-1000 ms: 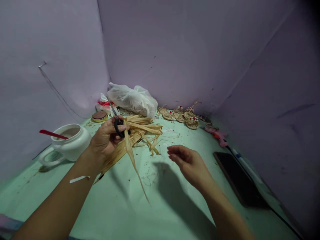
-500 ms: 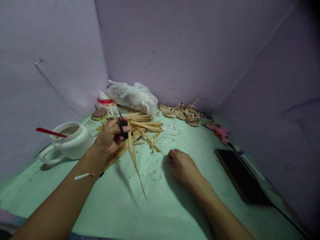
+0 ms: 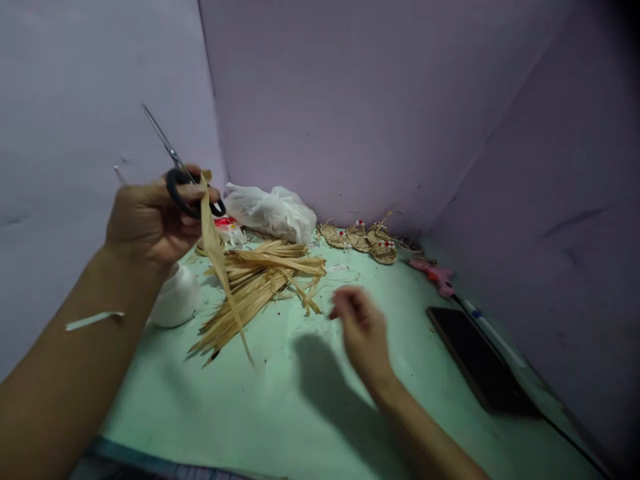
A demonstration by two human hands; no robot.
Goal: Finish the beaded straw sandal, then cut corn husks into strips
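Observation:
My left hand (image 3: 150,223) is raised at the left, closed on a pair of black-handled scissors (image 3: 173,153) whose blades point up and left. The same hand pinches a long strip of dried husk (image 3: 215,250), which hangs down and tapers to a thin tip. My right hand (image 3: 359,327) hovers over the table, its shadow beside it. The fingers look curled but are smeared by motion, and I see nothing in them. A pile of dried husk strips (image 3: 260,283) lies between the hands.
A white pot (image 3: 176,300) stands partly behind my left forearm. Toward the back are a white plastic bag (image 3: 273,213) and several woven round pieces with red and white beads (image 3: 360,239). To the right lie a pink glue gun (image 3: 436,275), a marker (image 3: 495,333) and a dark phone (image 3: 477,360).
My left hand has risen and moved left with the scissors and husk strip, now covering much of the white pot. My right hand has lifted off the table. The view has shifted slightly.

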